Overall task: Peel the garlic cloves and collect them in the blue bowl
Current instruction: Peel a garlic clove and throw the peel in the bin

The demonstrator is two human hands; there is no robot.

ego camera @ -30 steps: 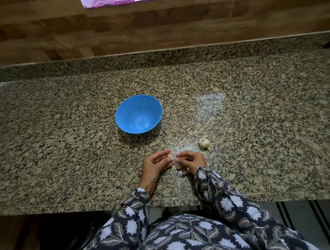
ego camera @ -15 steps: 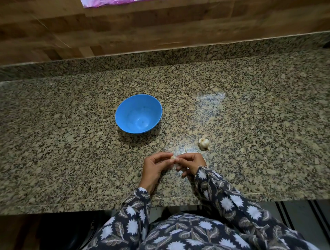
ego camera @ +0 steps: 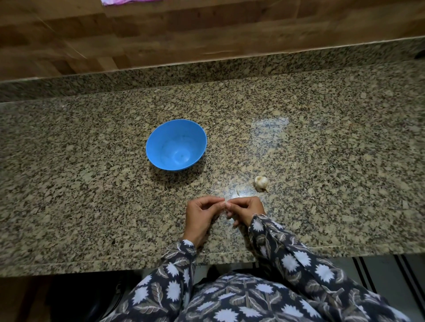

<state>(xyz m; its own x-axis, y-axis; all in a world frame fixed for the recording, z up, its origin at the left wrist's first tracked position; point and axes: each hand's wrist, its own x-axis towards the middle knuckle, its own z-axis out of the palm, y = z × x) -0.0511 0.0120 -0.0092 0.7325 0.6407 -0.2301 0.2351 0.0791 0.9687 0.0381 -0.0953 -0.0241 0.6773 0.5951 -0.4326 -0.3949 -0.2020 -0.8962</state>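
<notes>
The blue bowl (ego camera: 176,144) stands empty on the granite counter, beyond and to the left of my hands. My left hand (ego camera: 202,213) and my right hand (ego camera: 247,210) meet fingertip to fingertip near the counter's front edge, pinching a small garlic clove (ego camera: 226,204) between them; the fingers hide most of it. A pale garlic bulb piece (ego camera: 261,183) lies on the counter just beyond my right hand. A thin scrap of peel (ego camera: 237,192) rests between that garlic and my fingers.
The granite counter (ego camera: 322,161) ends in a raised granite lip and a wooden wall behind. Its front edge runs just under my wrists. A pink cloth (ego camera: 119,1) shows at the top edge. Patterned sleeves cover both forearms.
My fingertips have closed tighter together over the clove, which showed more plainly a second ago. The bowl and the garlic on the counter have not moved.
</notes>
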